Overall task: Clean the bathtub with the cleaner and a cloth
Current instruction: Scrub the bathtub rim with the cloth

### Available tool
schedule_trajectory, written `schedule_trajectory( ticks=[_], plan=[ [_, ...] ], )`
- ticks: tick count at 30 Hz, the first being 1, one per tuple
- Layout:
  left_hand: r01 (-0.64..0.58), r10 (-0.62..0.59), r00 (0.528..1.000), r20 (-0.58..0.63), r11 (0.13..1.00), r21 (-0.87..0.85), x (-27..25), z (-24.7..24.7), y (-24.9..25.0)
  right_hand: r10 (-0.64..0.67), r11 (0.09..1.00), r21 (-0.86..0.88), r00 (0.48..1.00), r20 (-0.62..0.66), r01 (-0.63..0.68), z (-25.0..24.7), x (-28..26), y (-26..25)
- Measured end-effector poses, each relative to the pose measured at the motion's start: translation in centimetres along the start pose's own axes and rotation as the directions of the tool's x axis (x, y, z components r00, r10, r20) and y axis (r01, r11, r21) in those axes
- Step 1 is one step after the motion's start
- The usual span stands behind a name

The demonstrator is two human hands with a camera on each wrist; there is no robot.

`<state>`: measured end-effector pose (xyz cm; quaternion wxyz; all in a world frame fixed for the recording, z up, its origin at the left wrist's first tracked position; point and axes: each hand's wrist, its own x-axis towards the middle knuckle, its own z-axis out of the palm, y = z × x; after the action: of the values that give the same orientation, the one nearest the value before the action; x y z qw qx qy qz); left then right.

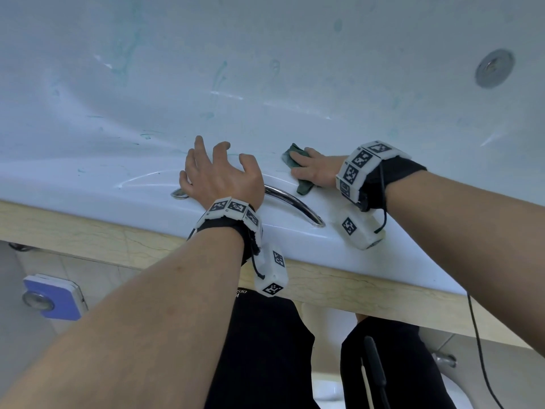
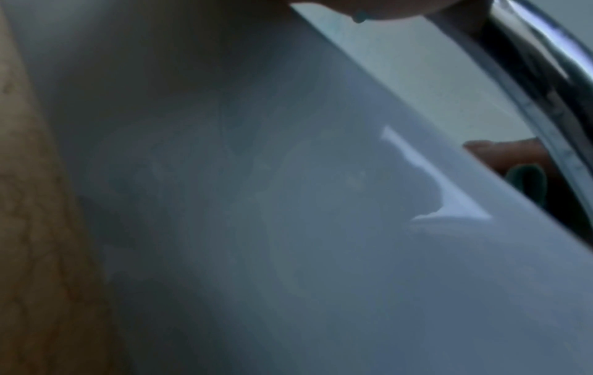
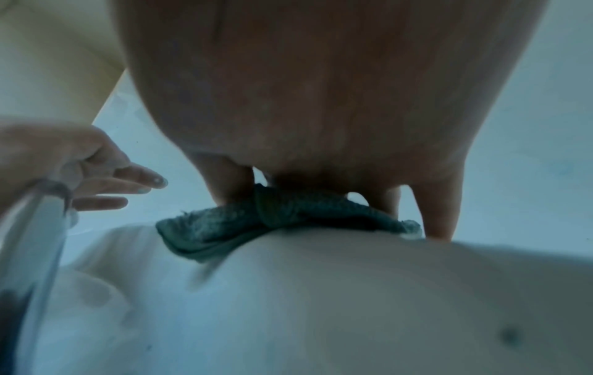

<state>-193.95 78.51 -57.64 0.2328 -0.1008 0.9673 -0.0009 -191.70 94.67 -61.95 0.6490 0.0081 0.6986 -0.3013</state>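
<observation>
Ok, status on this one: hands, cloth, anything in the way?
Left hand open, braced over the chrome grab handle. Right hand presses the green cloth on the bathtub rim. Handle close beside the cloth.

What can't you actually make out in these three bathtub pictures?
- Cleaner bottle: in no view.
- Left end of the chrome grab handle: head view, covered by the left hand.
- Most of the green cloth: head view, under the right hand.
- Right hand's fingertips: right wrist view, blurred and hidden behind the cloth and the tub rim.
- Left wrist view: blurred; the hand is mostly cut off at the top edge.
</observation>
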Motion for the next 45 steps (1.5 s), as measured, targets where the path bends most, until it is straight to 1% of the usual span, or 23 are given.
schedule_trajectory(
  ticks=[2, 4, 8, 10, 16, 18, 21, 23, 25, 26, 27, 29, 31, 34, 36, 37, 39, 40, 42, 45],
  plan=[
    [-0.002, 0.002, 1.000, 0.000, 1.000, -0.002, 0.0, 0.0, 0.0, 0.043, 0.995, 0.093, 0.999, 0.002, -0.043, -0.6, -0.2, -0.3],
    [-0.004, 0.004, 1.000, -0.002, 1.000, -0.005, 0.0, -0.1, 0.0, 0.074, 0.987, 0.141, 0.997, 0.005, -0.074, -0.8, -0.2, -0.4],
    [-0.008, 0.008, 1.000, -0.010, 1.000, -0.017, 0.0, 0.0, 0.0, 0.090, 0.990, 0.106, 0.996, 0.017, -0.091, -0.8, -0.5, -0.3],
    [-0.005, 0.005, 1.000, -0.011, 1.000, -0.019, 0.0, 0.1, 0.0, 0.069, 0.994, 0.081, 0.997, 0.018, -0.070, -1.1, -0.4, -0.9],
    [-0.005, 0.004, 1.000, -0.008, 1.000, -0.017, 0.1, 0.1, -0.1, -0.066, 0.998, -0.023, 0.997, -0.038, 0.065, -1.6, 1.6, -4.1],
    [0.002, -0.002, 1.000, 0.001, 1.000, -0.008, 0.1, 0.1, -0.1, -0.095, 0.995, -0.037, 0.995, -0.042, 0.094, -1.6, 1.8, -4.2],
    [0.002, -0.002, 1.000, 0.006, 1.000, -0.006, 0.1, 0.0, -0.1, -0.078, 0.995, -0.071, 0.996, -0.040, 0.075, -1.2, 0.7, -1.8],
    [-0.003, 0.003, 1.000, 0.000, 1.000, -0.010, 0.1, 0.1, -0.1, -0.007, 0.994, -0.107, 1.000, 0.004, 0.007, -1.0, -0.2, 1.0],
    [-0.007, 0.007, 1.000, -0.005, 1.000, -0.012, 0.1, 0.1, -0.1, 0.015, 0.970, -0.242, 0.998, 0.067, 0.001, -0.8, -1.0, 3.1],
    [-0.009, 0.008, 1.000, -0.004, 1.000, -0.013, 0.1, 0.1, -0.1, 0.026, 0.946, -0.325, 0.996, 0.089, 0.004, -0.6, -1.3, 3.7],
    [-0.009, 0.009, 1.000, -0.002, 1.000, -0.013, 0.1, 0.1, -0.1, 0.031, 0.929, -0.369, 0.995, 0.095, 0.006, -0.3, -1.4, 3.7],
    [-0.007, 0.007, 1.000, -0.002, 1.000, -0.013, 0.1, 0.1, -0.1, -0.013, 0.915, -0.400, 0.995, 0.094, 0.050, -0.2, -1.3, 3.0],
    [-0.007, 0.007, 1.000, -0.003, 1.000, -0.011, 0.1, 0.1, -0.2, -0.057, 0.918, -0.389, 0.996, 0.062, 0.076, -0.9, -0.9, 1.5],
    [-0.007, 0.008, 1.000, 0.004, 1.000, -0.005, 0.1, 0.1, -0.1, -0.160, 0.911, -0.373, 0.985, 0.064, 0.173, -2.0, 0.5, -1.3],
    [-0.003, 0.003, 1.000, 0.008, 1.000, -0.001, 0.1, 0.1, -0.1, -0.189, 0.910, -0.362, 0.980, 0.068, 0.201, -2.1, 0.8, -2.9],
    [0.000, 0.000, 1.000, 0.010, 1.000, 0.001, 0.1, 0.0, -0.1, -0.208, 0.909, -0.360, 0.977, 0.050, 0.212, -2.0, 1.0, -3.1],
    [-0.003, 0.003, 1.000, 0.016, 1.000, 0.002, 0.1, 0.0, -0.1, -0.202, 0.924, -0.327, 0.979, 0.021, 0.198, -1.5, 0.2, -2.5],
    [-0.006, 0.006, 1.000, 0.017, 1.000, 0.001, 0.1, 0.0, -0.1, -0.187, 0.920, -0.347, 0.982, 0.024, 0.184, -1.3, -0.1, -1.7],
    [-0.006, 0.006, 1.000, 0.015, 1.000, 0.002, 0.1, 0.0, -0.1, -0.162, 0.893, -0.412, 0.984, 0.080, 0.181, -0.9, -0.6, 0.6],
    [-0.007, 0.007, 1.000, 0.002, 1.000, -0.004, 0.1, 0.0, -0.1, -0.070, 0.851, -0.510, 0.990, 0.124, 0.124, -0.2, -0.9, 3.6]
  ],
)
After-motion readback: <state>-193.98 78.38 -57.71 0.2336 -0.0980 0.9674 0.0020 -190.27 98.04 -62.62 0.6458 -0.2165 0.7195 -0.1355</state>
